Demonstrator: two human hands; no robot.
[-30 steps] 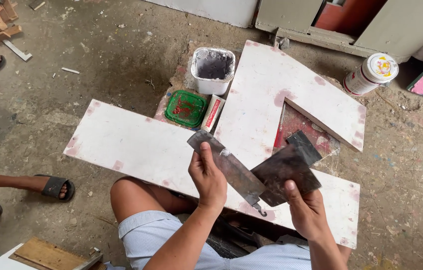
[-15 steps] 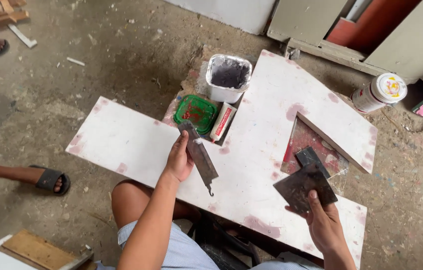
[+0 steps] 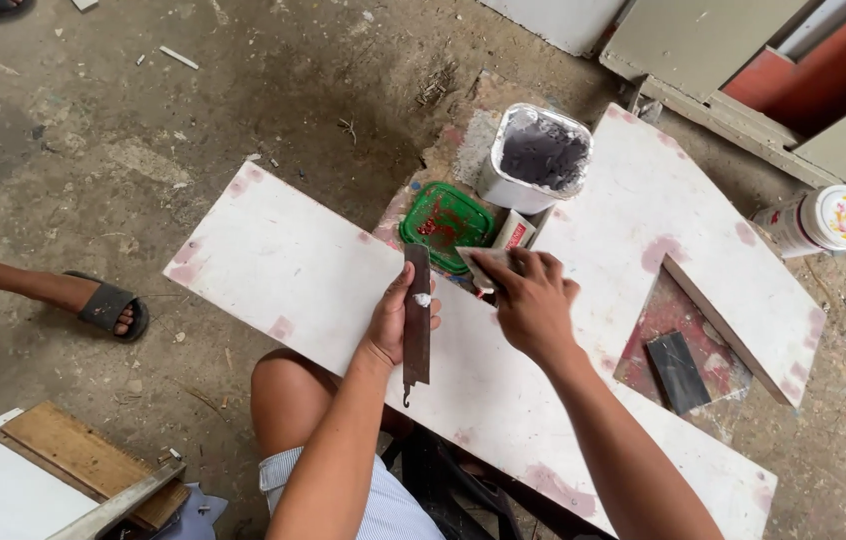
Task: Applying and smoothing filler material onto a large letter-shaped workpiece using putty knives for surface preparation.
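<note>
Over the middle of the long white board (image 3: 283,270), the person's left hand (image 3: 390,325) is wrapped around a dark metal blade (image 3: 417,318), thumb along its side; the blade stands nearly lengthwise, with a dab of white paste on its face and a small hook at its near end. Right hand (image 3: 533,300) hovers at the far edge of the same board, fingers curled and pinching a small pale scraper (image 3: 483,268) whose tip points toward the green lid (image 3: 446,220). Green lid lies just beyond the far edge, smeared red inside. Touching the lid's right side: a small red-and-white box (image 3: 514,232). Behind both: a white tub (image 3: 538,158) holding dark grey paste. A second white board (image 3: 678,225) lies angled off to the right, its corner meeting the long one. Between the two boards, on a red-stained patch: a dark flat scraper (image 3: 677,371), untouched. White can (image 3: 816,222) on its side at far right. A sandalled foot (image 3: 103,305) of another person rests on the floor at left
</note>
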